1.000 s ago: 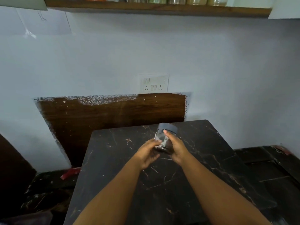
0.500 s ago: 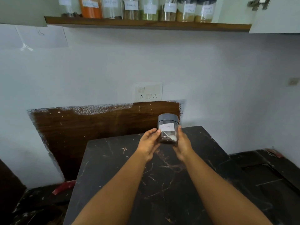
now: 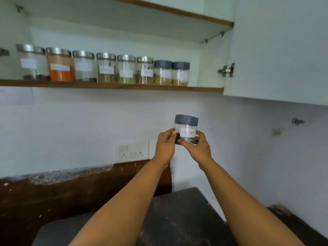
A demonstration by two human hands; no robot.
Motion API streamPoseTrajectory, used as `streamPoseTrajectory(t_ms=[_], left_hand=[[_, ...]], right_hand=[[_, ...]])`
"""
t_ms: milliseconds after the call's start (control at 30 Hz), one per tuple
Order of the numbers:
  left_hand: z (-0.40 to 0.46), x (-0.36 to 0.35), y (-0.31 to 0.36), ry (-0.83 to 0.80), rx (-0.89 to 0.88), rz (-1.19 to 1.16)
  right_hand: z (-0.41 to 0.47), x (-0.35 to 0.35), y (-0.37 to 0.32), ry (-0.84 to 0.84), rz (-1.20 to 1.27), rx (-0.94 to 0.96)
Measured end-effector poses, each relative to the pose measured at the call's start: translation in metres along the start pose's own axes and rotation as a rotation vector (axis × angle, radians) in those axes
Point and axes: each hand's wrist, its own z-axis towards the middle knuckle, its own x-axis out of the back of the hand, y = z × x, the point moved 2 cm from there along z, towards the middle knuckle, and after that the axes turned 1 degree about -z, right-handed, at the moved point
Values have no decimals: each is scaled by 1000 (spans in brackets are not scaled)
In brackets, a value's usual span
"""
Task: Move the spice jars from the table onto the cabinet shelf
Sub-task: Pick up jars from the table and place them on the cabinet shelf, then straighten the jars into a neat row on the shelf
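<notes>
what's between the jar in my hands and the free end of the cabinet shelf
Nothing visible. The clear grey-lidded black pepper jar is held below the wooden cabinet shelf, only bare wall between. The free spot lies right of the last grey-lidded jar, and the white cabinet door stands open.

Head camera, tilted up toward the wall cabinet

One wide-angle view from the person's head faces the wall, looking up into the open cabinet shelf [image 3: 113,89] with its row of jars [image 3: 106,70]; both forearms reach forward from the bottom edge, close by, and the dark table [image 3: 177,219] sits low in frame.
</notes>
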Motion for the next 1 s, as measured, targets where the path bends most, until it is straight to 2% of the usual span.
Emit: streamPoseTrajectory(t_ms=[233,300,333,433,500,567,667,800,1000], left_hand=[[82,-40,100,-67,-451,273],[106,-46,115,-89,-541,483],[120,-45,120,-35,-572,656],[151,-25,128,305,-558,1088],[168,-5,124,394,-455,1224],[178,13,109,392,-353,1351],[184,20,89,402,-369,1571],[192,19,86,436,-387,1674],[191,19,88,414,-404,1730]], right_hand=[[104,69,-84,95,41,273],[130,82,-103,116,38,344],[144,87,-111,124,26,369],[182,94,-122,116,-32,381],[210,93,-121,83,-78,341],[235,90,-116,37,-139,289],[267,85,-113,-8,-247,249],[299,73,-116,-77,-334,198],[323,73,-114,-99,-277,116]])
